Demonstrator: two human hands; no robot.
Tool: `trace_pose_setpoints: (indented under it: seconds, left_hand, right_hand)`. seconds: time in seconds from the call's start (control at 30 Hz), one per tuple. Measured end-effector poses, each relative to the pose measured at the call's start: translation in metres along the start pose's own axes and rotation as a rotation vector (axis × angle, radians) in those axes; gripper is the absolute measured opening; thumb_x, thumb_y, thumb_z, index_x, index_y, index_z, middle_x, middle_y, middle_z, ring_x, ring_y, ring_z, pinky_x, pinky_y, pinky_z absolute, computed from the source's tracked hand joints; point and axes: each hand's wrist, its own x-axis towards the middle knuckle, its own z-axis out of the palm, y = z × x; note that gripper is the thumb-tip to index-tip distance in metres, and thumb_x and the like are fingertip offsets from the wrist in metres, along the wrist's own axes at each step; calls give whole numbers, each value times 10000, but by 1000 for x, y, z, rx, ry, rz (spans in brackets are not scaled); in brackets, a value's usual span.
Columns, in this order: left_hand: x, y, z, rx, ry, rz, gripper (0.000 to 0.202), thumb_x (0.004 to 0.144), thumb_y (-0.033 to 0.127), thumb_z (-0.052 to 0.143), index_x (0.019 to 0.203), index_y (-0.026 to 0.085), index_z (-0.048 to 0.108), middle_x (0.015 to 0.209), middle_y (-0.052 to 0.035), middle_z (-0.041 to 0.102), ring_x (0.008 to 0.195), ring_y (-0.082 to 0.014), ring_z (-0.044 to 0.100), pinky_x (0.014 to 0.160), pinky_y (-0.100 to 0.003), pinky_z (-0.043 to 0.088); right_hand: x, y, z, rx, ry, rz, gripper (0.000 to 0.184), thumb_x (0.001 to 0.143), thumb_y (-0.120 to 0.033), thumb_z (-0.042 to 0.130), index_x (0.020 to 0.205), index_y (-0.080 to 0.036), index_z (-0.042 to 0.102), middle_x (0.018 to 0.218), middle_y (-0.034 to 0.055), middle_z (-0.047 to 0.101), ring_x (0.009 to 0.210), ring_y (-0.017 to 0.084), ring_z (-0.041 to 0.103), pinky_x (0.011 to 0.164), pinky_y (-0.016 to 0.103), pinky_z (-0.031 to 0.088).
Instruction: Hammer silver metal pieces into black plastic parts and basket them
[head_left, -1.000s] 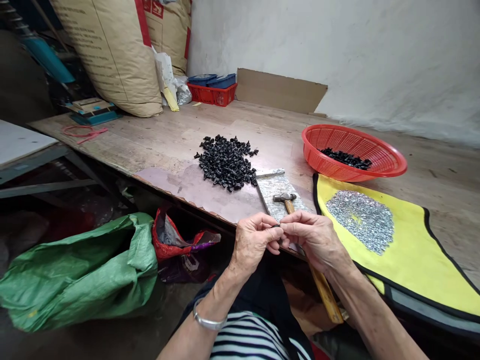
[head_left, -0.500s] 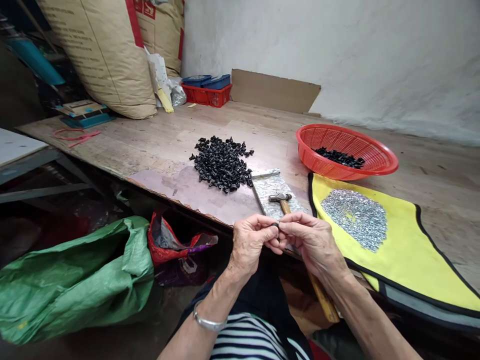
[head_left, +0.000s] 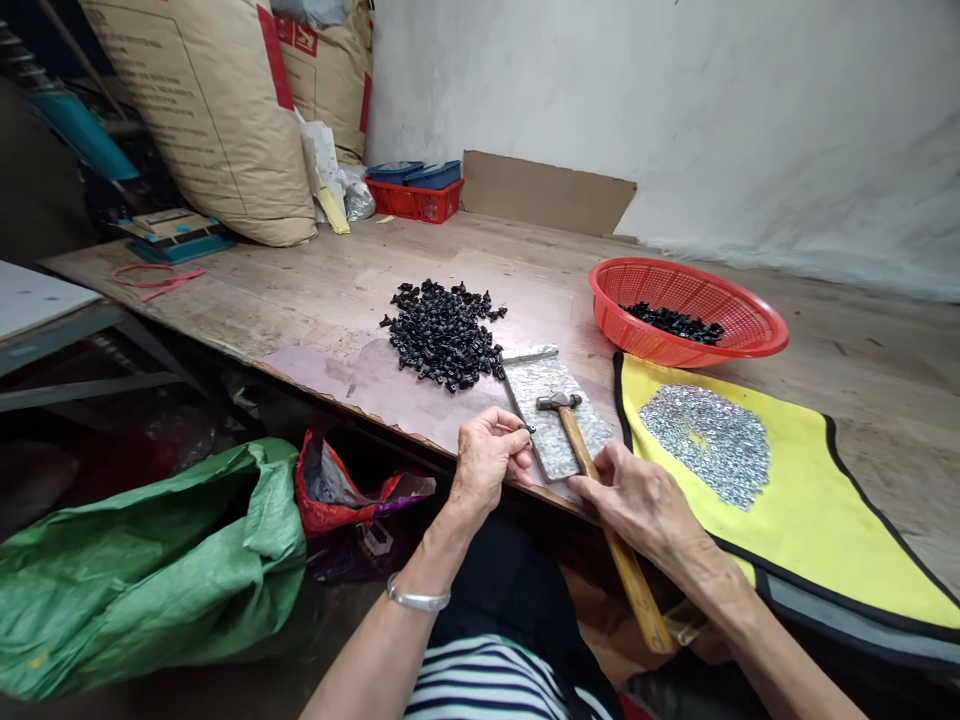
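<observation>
My left hand (head_left: 487, 452) pinches a small black plastic part (head_left: 530, 429) between thumb and forefinger, beside the left edge of a metal plate (head_left: 551, 445). The hammer (head_left: 628, 575) lies with its head on that plate and its wooden handle sticking out past the table's front edge. Thumb and fingers of my right hand (head_left: 637, 495) close around the handle below the head. A heap of similar black parts (head_left: 442, 335) sits just behind and left of the plate. To the right, many small silvery metal pieces (head_left: 709, 440) are spread on a yellow cloth (head_left: 810, 500) with black edging.
A red plastic basket (head_left: 690, 272) holding black parts stands behind the cloth. Large paper sacks (head_left: 202, 120), a red crate (head_left: 416, 202) and pink scissors (head_left: 165, 280) are farther back left. Below the table edge are a green sack (head_left: 150, 570) and a red bag (head_left: 330, 490).
My hands have moved apart. The left keeps the small black part and has shifted slightly left; the right has let go of it and come onto the hammer handle.
</observation>
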Motion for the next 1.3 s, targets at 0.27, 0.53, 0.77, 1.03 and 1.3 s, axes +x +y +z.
trace_pose_setpoints:
  seconds: [0.27, 0.53, 0.77, 1.03, 1.3]
  left_hand:
    - [16, 0, 6, 175, 63, -67, 140, 601, 99, 599, 623, 148, 469, 418, 47, 513, 273, -83, 457, 243, -167, 370]
    - [22, -3, 8, 218, 72, -89, 128, 648, 60, 546, 638, 152, 459, 394, 38, 520, 257, -96, 458, 263, -179, 381]
    - [24, -3, 9, 238, 86, -110, 141, 658, 28, 524, 645, 152, 458, 376, 44, 502, 262, -104, 458, 276, -198, 396]
    - [25, -4, 8, 244, 88, -110, 150, 651, 36, 547, 625, 153, 457, 348, 41, 490, 251, -108, 453, 271, -190, 382]
    - [24, -3, 10, 218, 96, -108, 176, 621, 91, 614, 590, 155, 454, 331, 47, 464, 270, -96, 457, 291, -183, 403]
  right_hand:
    - [0, 4, -11, 916, -501, 381, 219, 610, -280, 627, 643, -201, 425, 539, -32, 519, 415, 92, 446, 402, 233, 386]
    - [-9, 5, -19, 1012, -478, 450, 219, 654, -322, 658, 700, -162, 517, 517, -47, 449, 353, 23, 257, 308, 153, 181]
    - [-17, 8, -7, 225, 90, -100, 241, 757, -438, 501, 691, -207, 523, 506, -24, 495, 441, 113, 453, 455, 235, 350]
    - [-27, 3, -1, -234, 349, -408, 285, 880, -360, 371, 787, -185, 576, 564, 20, 581, 443, 140, 519, 455, 248, 329]
    - [-36, -10, 7, -527, 396, -413, 227, 863, -236, 395, 767, -166, 588, 538, 17, 565, 387, 111, 455, 431, 248, 251]
